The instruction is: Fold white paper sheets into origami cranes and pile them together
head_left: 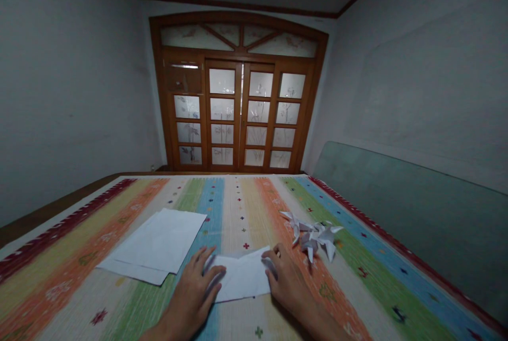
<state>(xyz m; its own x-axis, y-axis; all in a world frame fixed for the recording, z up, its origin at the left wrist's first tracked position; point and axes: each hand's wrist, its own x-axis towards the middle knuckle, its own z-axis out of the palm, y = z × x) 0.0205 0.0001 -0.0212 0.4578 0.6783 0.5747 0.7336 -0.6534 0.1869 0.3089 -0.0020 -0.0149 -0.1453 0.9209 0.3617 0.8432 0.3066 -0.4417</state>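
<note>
A white sheet of paper (pixel 243 277), folded over into a wide, short shape, lies on the striped cloth right in front of me. Its upper edge dips in the middle, and the right top corner stands a little higher. My left hand (pixel 194 285) grips the left end, thumb and fingers curled around that edge. At the opposite end my right hand (pixel 286 280) pinches the right edge, with its thumb near the paper's side and the fingers bent over the corner. The fingertips behind the paper are partly hidden.
Flat white paper sheets (pixel 159 243) lie stacked unevenly to the left. Several folded paper figures (pixel 315 236), perhaps cranes, sit bunched together on the right. A striped tablecloth (pixel 234 198) covers the table. Beyond are wooden glass-paned doors (pixel 240 134) and a pale green panel (pixel 397 198) at right.
</note>
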